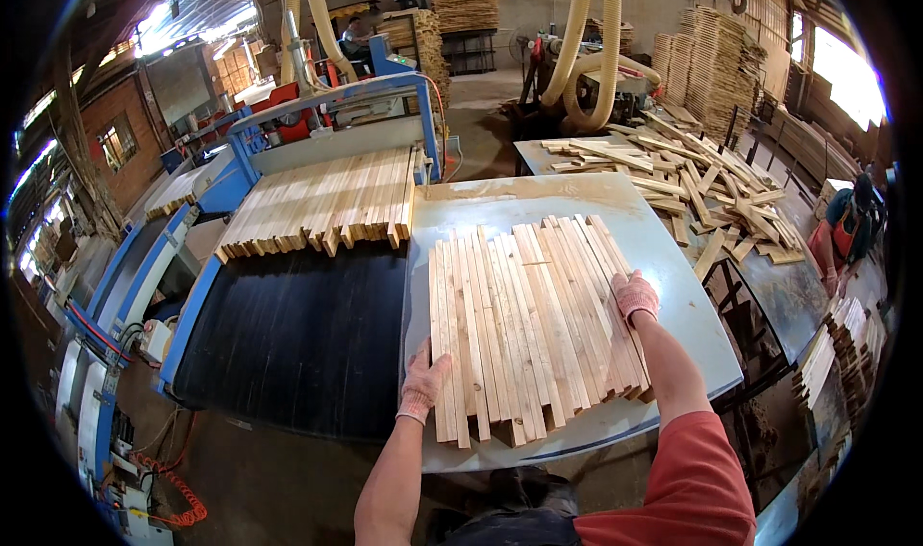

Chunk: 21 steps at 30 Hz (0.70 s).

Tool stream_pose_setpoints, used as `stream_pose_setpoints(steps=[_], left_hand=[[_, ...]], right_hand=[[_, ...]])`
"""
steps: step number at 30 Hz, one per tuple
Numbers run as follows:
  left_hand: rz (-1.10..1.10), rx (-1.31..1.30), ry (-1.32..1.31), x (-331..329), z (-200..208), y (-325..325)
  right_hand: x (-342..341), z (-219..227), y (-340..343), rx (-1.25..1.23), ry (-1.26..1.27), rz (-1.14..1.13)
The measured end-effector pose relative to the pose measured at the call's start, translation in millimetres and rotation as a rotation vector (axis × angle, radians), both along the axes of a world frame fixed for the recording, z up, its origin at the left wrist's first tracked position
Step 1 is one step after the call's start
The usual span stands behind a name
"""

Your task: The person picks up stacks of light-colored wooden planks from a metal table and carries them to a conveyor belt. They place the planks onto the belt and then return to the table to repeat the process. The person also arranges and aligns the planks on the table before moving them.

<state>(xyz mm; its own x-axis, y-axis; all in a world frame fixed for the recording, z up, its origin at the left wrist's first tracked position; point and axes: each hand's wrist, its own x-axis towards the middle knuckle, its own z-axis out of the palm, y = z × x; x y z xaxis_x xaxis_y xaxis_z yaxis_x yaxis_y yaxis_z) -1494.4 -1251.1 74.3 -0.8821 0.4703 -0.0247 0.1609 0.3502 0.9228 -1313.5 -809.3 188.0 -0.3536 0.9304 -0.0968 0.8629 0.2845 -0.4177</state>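
A wide row of pale wooden strips (529,325), laid side by side with uneven ends, rests on the grey sheet-metal table (687,330) in front of me. My left hand (423,381), in a pink knit glove, grips the row's left edge near its close end. At the right edge, farther up, my right hand (636,297) in a matching glove has its fingers closed against the outermost strip. The row sits between both hands. Parts of the fingers are hidden by the strips.
Left of the table runs a black conveyor belt (298,335), with more strips (332,195) at its far end under a blue machine frame (336,89). A loose heap of wood pieces (711,186) lies at the far right. A person (838,234) works at the right edge.
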Motion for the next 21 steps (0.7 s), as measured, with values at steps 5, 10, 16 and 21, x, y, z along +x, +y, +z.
stream_pose_setpoints(steps=[5, 10, 16, 21], left_hand=[[0.019, -0.029, -0.021, 1, -1, 1], [-0.012, 0.019, -0.040, 2, 4, -2], [-0.002, 0.031, -0.021, 1, 1, 0], [-0.026, 0.004, 0.064, -1, -3, -2]], right_hand=[[2, -3, -1, 0.038, 0.033, -0.006], [3, 14, -13, -0.052, 0.015, 0.013], [1, 2, -2, -0.021, 0.012, 0.008], [0, -6, 3, 0.003, 0.007, 0.000]])
